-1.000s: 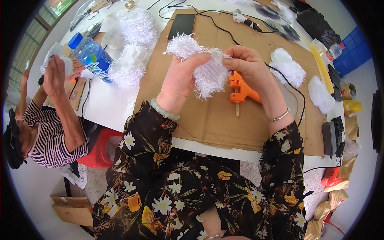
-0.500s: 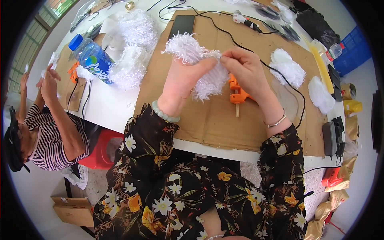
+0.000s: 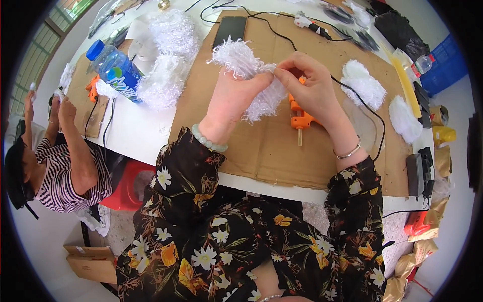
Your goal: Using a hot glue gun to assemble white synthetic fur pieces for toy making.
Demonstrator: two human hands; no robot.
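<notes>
A shaggy white fluffy piece (image 3: 266, 98) is gripped in my left hand (image 3: 229, 103), its strands spilling out above the fingers and below the thumb. My right hand (image 3: 309, 83) pinches the piece's right edge with thumb and forefinger, close to my left thumb tip. What exactly lies in that pinch is too small to make out beyond white fluff. An orange glue gun (image 3: 300, 118) rests on the brown cardboard (image 3: 251, 156) just under my right hand, a pale glue stick poking out toward me. My right hand partly hides it.
White fluffy pieces lie at left (image 3: 163, 83) and right (image 3: 362, 85). A blue-capped bottle (image 3: 114, 70) stands left, a phone (image 3: 230, 31) lies beyond my hands. Black cables (image 3: 370, 111) cross the cardboard. At far left sits a co-worker (image 3: 75, 171) in a striped top.
My right hand has shifted slightly, its fingers still at the fluff's edge, uncovering more of the glue gun. The co-worker's hands have moved.
</notes>
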